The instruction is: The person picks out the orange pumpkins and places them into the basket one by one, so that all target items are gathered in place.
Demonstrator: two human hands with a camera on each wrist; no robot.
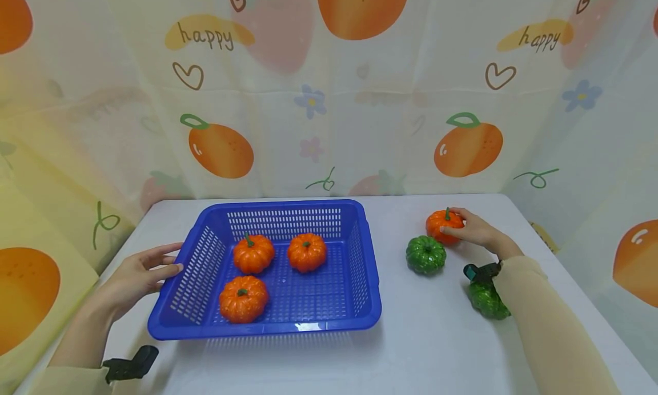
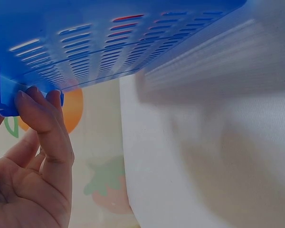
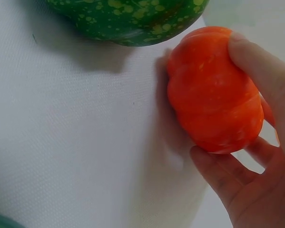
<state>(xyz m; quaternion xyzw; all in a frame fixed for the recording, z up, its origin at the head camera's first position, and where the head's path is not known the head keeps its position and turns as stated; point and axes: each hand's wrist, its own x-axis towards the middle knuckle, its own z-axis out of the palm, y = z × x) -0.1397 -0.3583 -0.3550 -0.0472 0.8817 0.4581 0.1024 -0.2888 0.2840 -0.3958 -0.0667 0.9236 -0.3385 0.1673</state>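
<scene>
My left hand (image 1: 135,279) holds the left rim of a blue plastic basket (image 1: 264,329), thumb over the edge; the left wrist view shows its fingers (image 2: 38,114) curled under that rim. Three small orange pumpkins lie inside: one at the back left (image 1: 253,254), one at the back right (image 1: 307,252), one at the front left (image 1: 244,299). To the right, my right hand (image 1: 475,230) grips another orange pumpkin (image 3: 213,92) between thumb and fingers, at the table's far right. Close beside it sits a speckled green pumpkin (image 1: 425,255).
A second green pumpkin (image 1: 487,301) lies under my right wrist, partly hidden by the wrist camera (image 1: 481,272). The white table (image 1: 411,349) ends at a fruit-printed curtain (image 1: 334,127) behind and at the sides. The basket covers the table's middle left.
</scene>
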